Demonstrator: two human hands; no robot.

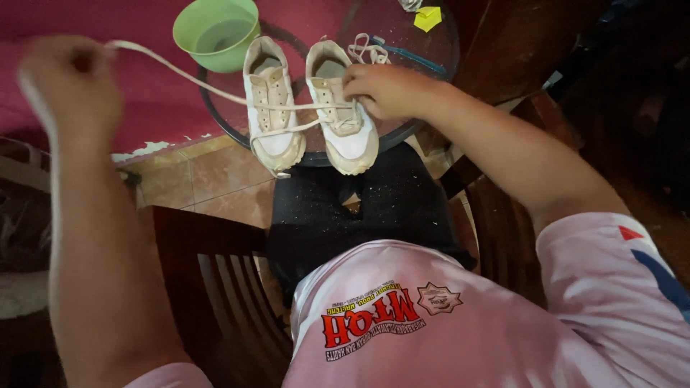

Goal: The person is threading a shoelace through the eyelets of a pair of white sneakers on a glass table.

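The long cream fabric shoelace (215, 90) runs taut from the small white canvas shoe (343, 118) at upper centre to the frame's upper left. The right hand (388, 90) is pressed closed on that shoe; the left hand (72, 86) is pinched on the lace's end. A steady pull along the lace's line, with the shoe pinned, works best. Both shoes' toes point toward the lower frame, on the round dark glass table (431, 43).

A single view is given, taken from a camera worn on the person's head and directed steeply downward over the chest and lap. The pink shirt (431, 323) is seen close at the bottom edge, and both forearms are seen reaching away from the lens. The round glass counter (431, 54) is placed in the upper middle, near the camera, with tiled floor (208, 179) seen below it. No second view is provided.
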